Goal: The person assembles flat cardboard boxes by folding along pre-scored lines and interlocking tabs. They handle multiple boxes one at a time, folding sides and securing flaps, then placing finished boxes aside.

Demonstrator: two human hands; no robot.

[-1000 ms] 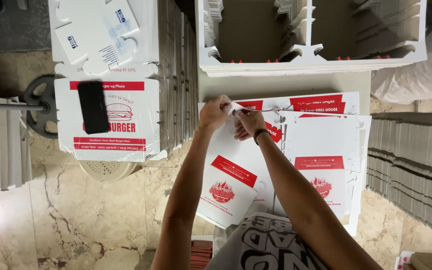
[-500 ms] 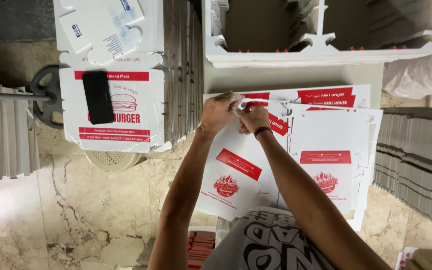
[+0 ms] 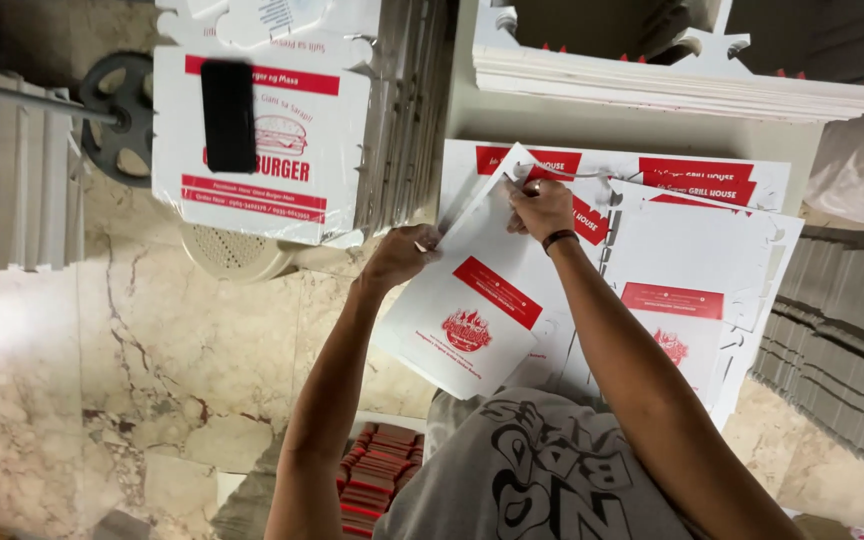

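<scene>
A flat white cardboard box blank [image 3: 472, 300] with red printed panels is lifted off a pile of similar blanks [image 3: 697, 250]. My left hand [image 3: 402, 255] pinches its left edge. My right hand [image 3: 542, 205], with a dark band on the wrist, grips its upper edge near a folded flap. The blank tilts down toward my lap.
A stack of wrapped box blanks [image 3: 262, 145] at upper left carries a black phone [image 3: 228, 115]. Folded white boxes [image 3: 682, 85] stand at the top. Grey cardboard stacks [image 3: 837, 340] lie at right and another stack [image 3: 7, 170] at left. Below is marble floor [image 3: 102, 380] and a red stack [image 3: 382, 470].
My hands have moved apart: the left has slid down the blank's left edge while the right stays at the top. The blank has swung out from the pile.
</scene>
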